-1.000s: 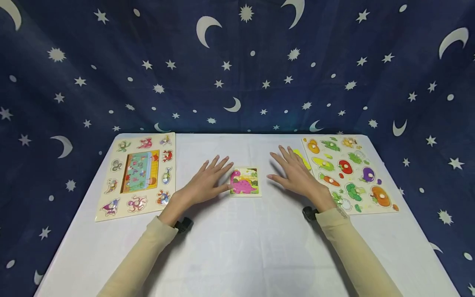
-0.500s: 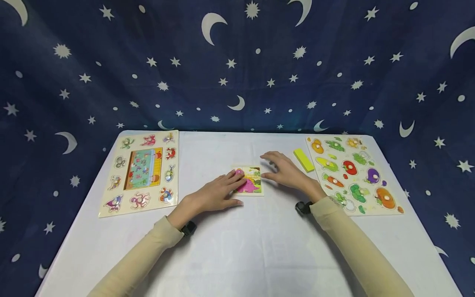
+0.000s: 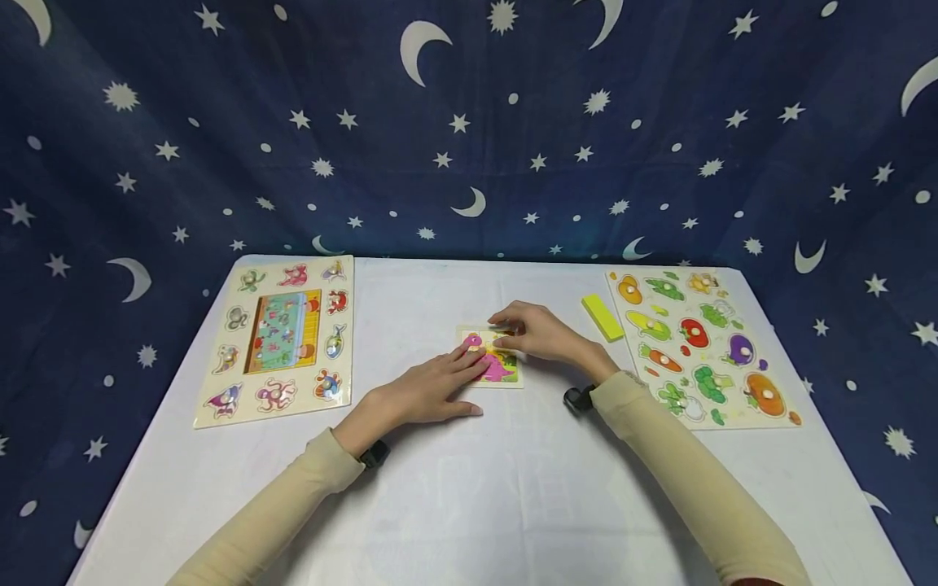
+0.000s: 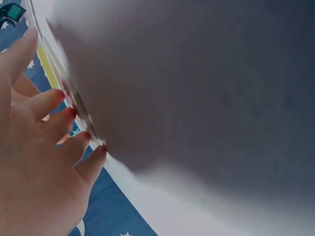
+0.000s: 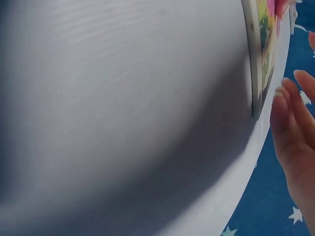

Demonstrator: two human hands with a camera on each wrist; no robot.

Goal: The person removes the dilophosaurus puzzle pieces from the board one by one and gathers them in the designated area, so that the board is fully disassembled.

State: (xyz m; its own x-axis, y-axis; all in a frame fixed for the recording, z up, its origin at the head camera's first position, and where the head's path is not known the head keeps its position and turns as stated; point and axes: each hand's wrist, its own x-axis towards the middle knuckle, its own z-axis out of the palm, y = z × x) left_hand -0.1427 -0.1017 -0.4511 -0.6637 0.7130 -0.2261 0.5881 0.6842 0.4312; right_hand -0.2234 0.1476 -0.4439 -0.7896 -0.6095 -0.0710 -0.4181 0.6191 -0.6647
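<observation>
A small square jigsaw puzzle with a pink dinosaur (image 3: 501, 371) lies mid-table, partly covered by both hands. My left hand (image 3: 432, 389) rests its outstretched fingers on the puzzle's left part, the thumb lying apart on the near side. In the left wrist view, those fingertips (image 4: 69, 112) meet the puzzle's edge. Over the upper right corner is my right hand (image 3: 541, 332), fingers bent and thumb spread from them. The right wrist view shows its fingers (image 5: 283, 110) just off the puzzle's frame (image 5: 254, 64), with no piece visible between them.
A yellow block (image 3: 602, 317) lies right of the puzzle, beside a vegetable peg puzzle board (image 3: 677, 370). On the left is a sea-animal peg board (image 3: 242, 391). A dark blue cloth (image 3: 366, 122) with moons and stars hangs behind the white table (image 3: 469, 505).
My left hand has moved right and come down onto the dinosaur puzzle. The right hand has moved left from beside the yellow block to the puzzle, its fingers bending; the block is now uncovered.
</observation>
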